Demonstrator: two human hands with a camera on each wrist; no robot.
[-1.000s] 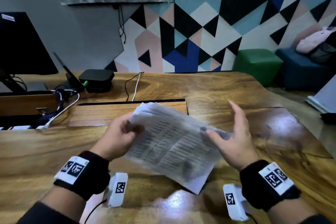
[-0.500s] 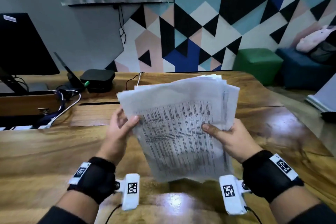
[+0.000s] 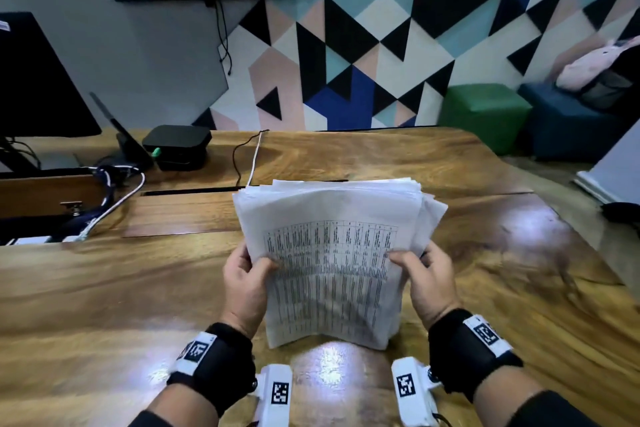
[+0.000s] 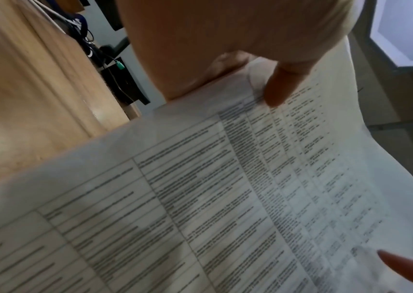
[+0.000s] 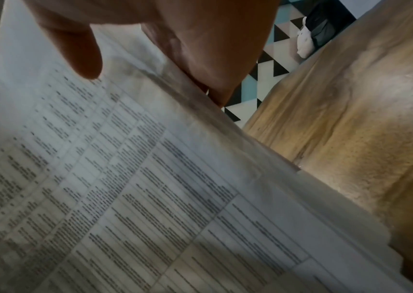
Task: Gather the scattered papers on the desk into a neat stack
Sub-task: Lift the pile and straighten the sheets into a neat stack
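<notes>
My left hand [image 3: 244,282] and right hand [image 3: 429,282] each pinch a side edge of the stack of papers [image 3: 332,263], thumbs curled on the printed front sheet, fingers behind. The wooden desk [image 3: 104,288] spreads beneath. The stack stands on end above the desk's near middle, long axis upright, leaning away from me, bottom edge at the desktop; its top edges fan unevenly. A black box [image 3: 176,146] sits at the desk's far left.

Black wristbands [image 3: 214,369] with white coded tags; white tagged camera blocks [image 3: 275,392]; dark sleeves [image 3: 554,409].
</notes>
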